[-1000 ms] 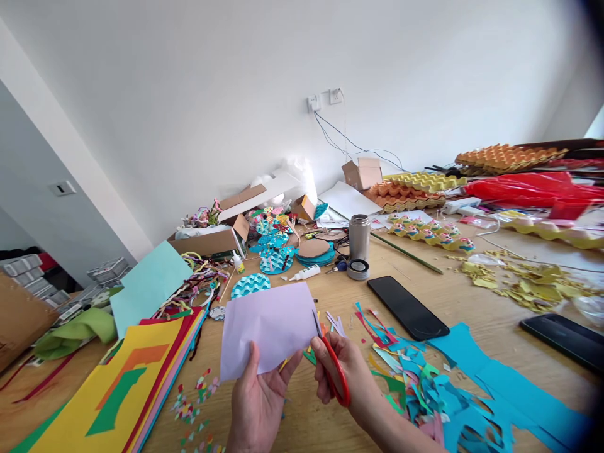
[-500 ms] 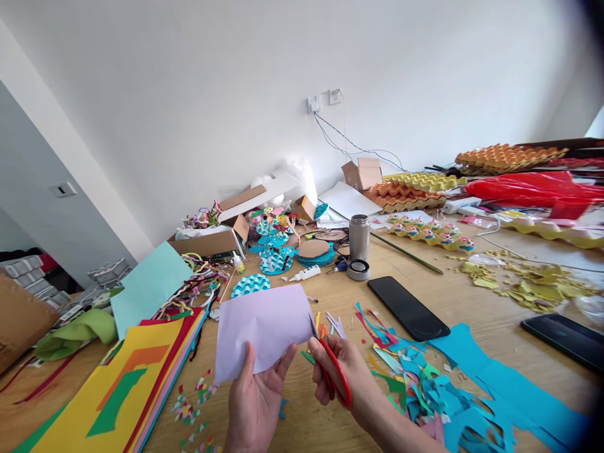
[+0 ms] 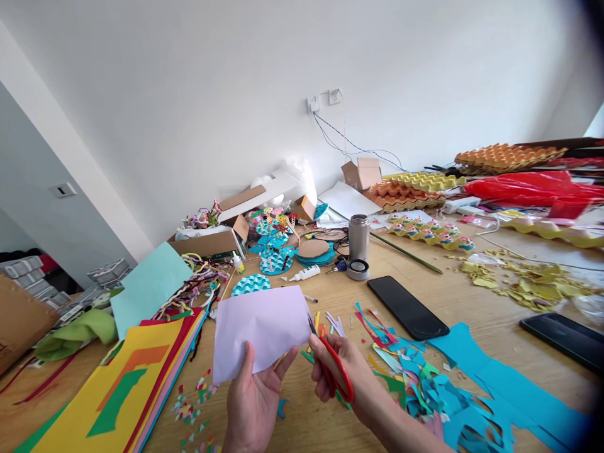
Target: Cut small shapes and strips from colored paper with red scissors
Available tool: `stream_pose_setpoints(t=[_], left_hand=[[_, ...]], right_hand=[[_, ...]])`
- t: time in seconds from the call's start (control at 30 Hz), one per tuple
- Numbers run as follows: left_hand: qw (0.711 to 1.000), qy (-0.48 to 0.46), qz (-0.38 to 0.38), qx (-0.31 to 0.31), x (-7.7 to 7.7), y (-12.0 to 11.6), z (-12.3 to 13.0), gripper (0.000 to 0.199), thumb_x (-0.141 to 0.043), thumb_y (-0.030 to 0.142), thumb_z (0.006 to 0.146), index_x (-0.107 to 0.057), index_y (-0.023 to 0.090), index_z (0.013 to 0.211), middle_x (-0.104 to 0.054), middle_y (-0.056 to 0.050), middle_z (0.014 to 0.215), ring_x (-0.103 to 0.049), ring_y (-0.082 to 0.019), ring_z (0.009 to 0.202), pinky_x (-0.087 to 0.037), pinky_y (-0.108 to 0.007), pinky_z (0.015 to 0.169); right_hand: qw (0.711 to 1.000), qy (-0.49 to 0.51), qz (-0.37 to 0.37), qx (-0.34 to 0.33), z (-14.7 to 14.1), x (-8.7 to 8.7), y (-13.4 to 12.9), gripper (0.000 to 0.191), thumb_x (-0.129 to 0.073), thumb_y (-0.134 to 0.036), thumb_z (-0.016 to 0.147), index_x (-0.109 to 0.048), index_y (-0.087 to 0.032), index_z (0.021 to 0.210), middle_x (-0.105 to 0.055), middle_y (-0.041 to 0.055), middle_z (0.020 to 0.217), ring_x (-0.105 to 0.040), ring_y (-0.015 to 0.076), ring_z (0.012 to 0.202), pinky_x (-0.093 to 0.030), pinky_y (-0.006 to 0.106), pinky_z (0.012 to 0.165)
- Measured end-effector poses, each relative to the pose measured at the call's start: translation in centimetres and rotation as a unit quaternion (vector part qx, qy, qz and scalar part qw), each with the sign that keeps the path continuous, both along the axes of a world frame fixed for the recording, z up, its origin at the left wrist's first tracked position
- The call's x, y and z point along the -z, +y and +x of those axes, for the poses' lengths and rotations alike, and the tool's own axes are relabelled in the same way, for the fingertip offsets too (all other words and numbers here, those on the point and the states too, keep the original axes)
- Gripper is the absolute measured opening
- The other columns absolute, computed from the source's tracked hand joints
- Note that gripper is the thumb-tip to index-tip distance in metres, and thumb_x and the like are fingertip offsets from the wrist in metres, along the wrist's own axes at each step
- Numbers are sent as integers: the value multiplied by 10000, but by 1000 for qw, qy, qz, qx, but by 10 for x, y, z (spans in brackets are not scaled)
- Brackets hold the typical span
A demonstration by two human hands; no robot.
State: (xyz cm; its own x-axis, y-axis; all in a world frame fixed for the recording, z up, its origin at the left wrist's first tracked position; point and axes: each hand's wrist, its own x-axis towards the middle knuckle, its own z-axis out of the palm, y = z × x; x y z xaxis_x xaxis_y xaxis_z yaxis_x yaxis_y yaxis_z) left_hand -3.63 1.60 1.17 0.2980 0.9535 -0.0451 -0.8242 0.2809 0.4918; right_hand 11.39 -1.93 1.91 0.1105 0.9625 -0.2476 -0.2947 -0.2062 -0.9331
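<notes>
A sheet of lilac paper is held up over the table by my left hand, with the thumb on its near face and the fingers behind its lower edge. My right hand is closed round the red handles of a pair of scissors. The dark blades point up and left, at the right edge of the lilac paper. Whether the blades touch the paper is hard to tell.
Coloured sheets lie at left. Blue paper scraps, a black phone and a second phone are at right. Behind stand a metal flask, its lid and a glue bottle.
The lilac paper has shifted slightly left with my left hand. My right hand and the scissors have barely moved.
</notes>
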Motion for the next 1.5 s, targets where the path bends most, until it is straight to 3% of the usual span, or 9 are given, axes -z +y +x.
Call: stream_pose_setpoints(t=[0.53, 0.9, 1.1, 1.3, 1.5], left_hand=[[998, 38, -28, -48, -16, -3, 4, 449, -542, 217, 865, -502, 295, 1305, -627, -99, 1222, -598, -316, 1087, -492, -551, 903], [999, 26, -3, 34, -5, -4, 3, 399, -485, 197, 896, -533, 301, 1278, -630, -98, 1214, -599, -309, 1088, -503, -519, 895], [999, 29, 12, 32, 2, -4, 6, 339, -471, 240, 908, -593, 259, 1224, -631, -110, 1205, -582, -319, 1111, -438, -560, 958], [998, 46, 23, 23, 3, -6, 10, 321, -485, 262, 902, -620, 250, 1192, -635, -115, 1193, -589, -326, 1097, -461, -546, 935], [998, -2, 35, 46, 5, -6, 12, 344, -420, 258, 930, -585, 276, 1230, -620, -108, 1206, -572, -319, 1119, -410, -575, 977]], right_hand=[[999, -5, -19, -26, 2, 3, 1, 504, -582, -652, 718, -459, -169, 642, -591, -14, 450, -533, 84, 314, -388, 158, 305], [1000, 7, 3, 7, 5, -1, 2, 489, -583, -640, 718, -464, -171, 645, -571, -28, 443, -513, 80, 313, -397, 172, 319], [999, -6, 22, 29, 5, -4, 0, 491, -555, -640, 741, -453, -172, 631, -557, -33, 449, -502, 67, 320, -367, 162, 328], [998, 19, 41, 38, 5, -5, 0, 491, -568, -650, 725, -449, -175, 684, -567, -44, 488, -528, 70, 359, -405, 173, 370], [998, 16, 45, 39, 5, -4, 2, 503, -580, -657, 703, -447, -174, 652, -567, -37, 468, -515, 72, 340, -399, 176, 354]])
